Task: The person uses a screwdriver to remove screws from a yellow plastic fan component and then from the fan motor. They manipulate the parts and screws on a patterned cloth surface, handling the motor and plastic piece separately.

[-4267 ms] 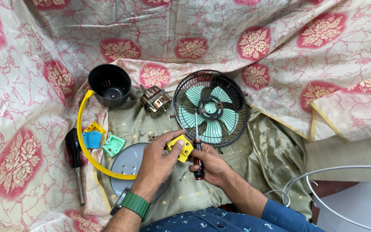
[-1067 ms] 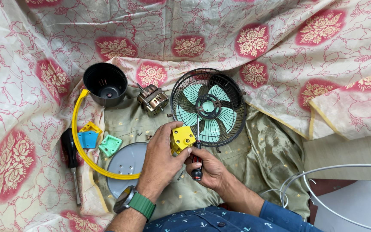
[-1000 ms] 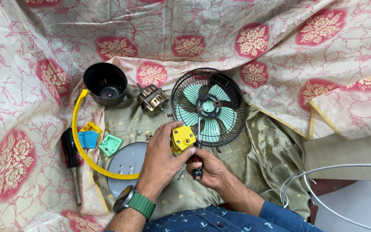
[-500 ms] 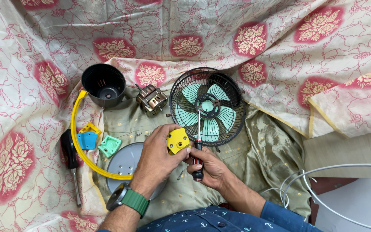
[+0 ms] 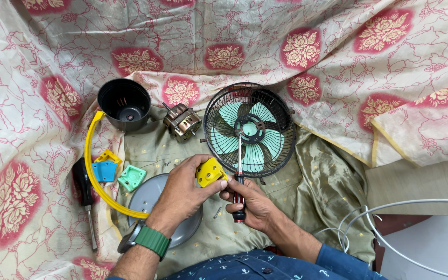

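While your left hand (image 5: 182, 194) pinches one yellow plastic block (image 5: 211, 172) just left of the fan, your right hand (image 5: 250, 202) grips one screwdriver (image 5: 239, 176). Its shaft runs straight away from you, tip at the hub of the single caged fan (image 5: 250, 129).

Left hand (image 5: 182, 193) centre frame, forearm entering from bottom edge, fingers curled, thumb and fingertips pinched closed. Right hand (image 5: 247, 202) just beside it, fingertips touching the left's, fist wrapped tight, forearm angling in from lower right, blue sleeve at elbow.
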